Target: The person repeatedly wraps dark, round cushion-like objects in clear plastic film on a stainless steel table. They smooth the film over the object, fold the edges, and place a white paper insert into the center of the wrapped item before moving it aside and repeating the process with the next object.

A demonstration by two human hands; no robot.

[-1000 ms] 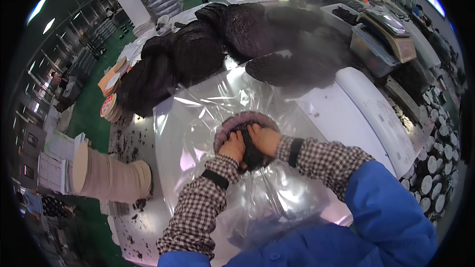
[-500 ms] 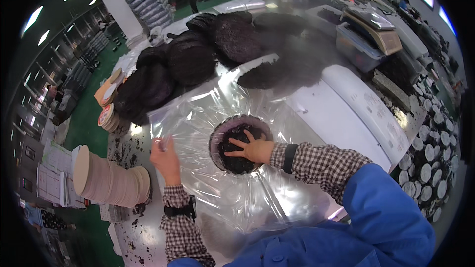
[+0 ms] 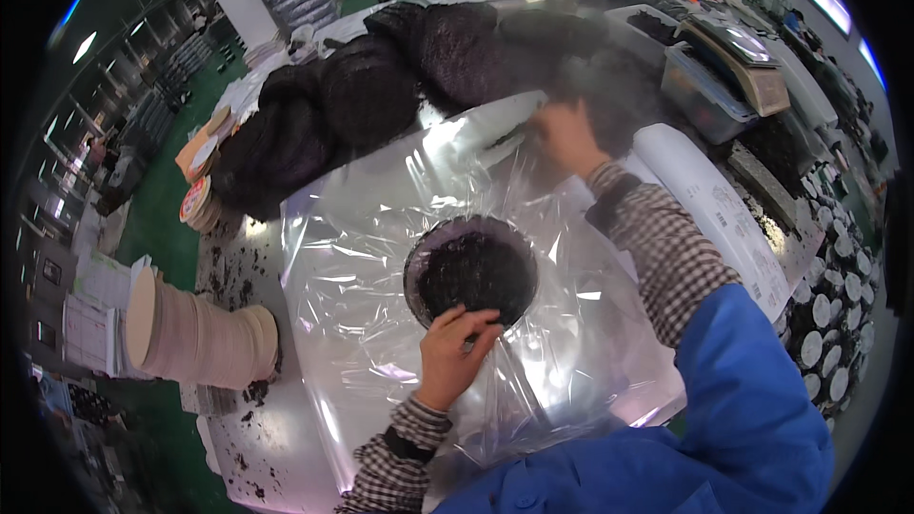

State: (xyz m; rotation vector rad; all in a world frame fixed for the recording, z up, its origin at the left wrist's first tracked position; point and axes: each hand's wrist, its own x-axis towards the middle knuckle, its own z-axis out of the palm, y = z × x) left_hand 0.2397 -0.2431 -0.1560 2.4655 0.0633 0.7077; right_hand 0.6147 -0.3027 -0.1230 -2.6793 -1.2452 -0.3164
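A round hollow mould (image 3: pixel 415 262), lined with clear plastic film (image 3: pixel 362 305), sits mid-table with dark, crumbly material (image 3: pixel 481 274) in it. The material is purplish-black and resembles dried seaweed. At the mould's near rim, my left hand (image 3: pixel 453 354) has its fingers bent and drawn together; whether anything is pinched there is hidden. My right hand (image 3: pixel 568 138) reaches past the mould to the film's far right, beside the loose dark material. Motion smears its fingers.
Large dark round cakes (image 3: pixel 369 86) are heaped along the back left. On the left stands a stack of pale discs (image 3: pixel 205 338). A white printed roll (image 3: pixel 709 200) lies at right, near a clear plastic bin (image 3: pixel 705 90). Several wrapped round packs (image 3: pixel 828 333) fill the lower right.
My right hand has left the dark material in the mould and moved to the far right. My left hand has come from the film's left edge to the mould's near rim.
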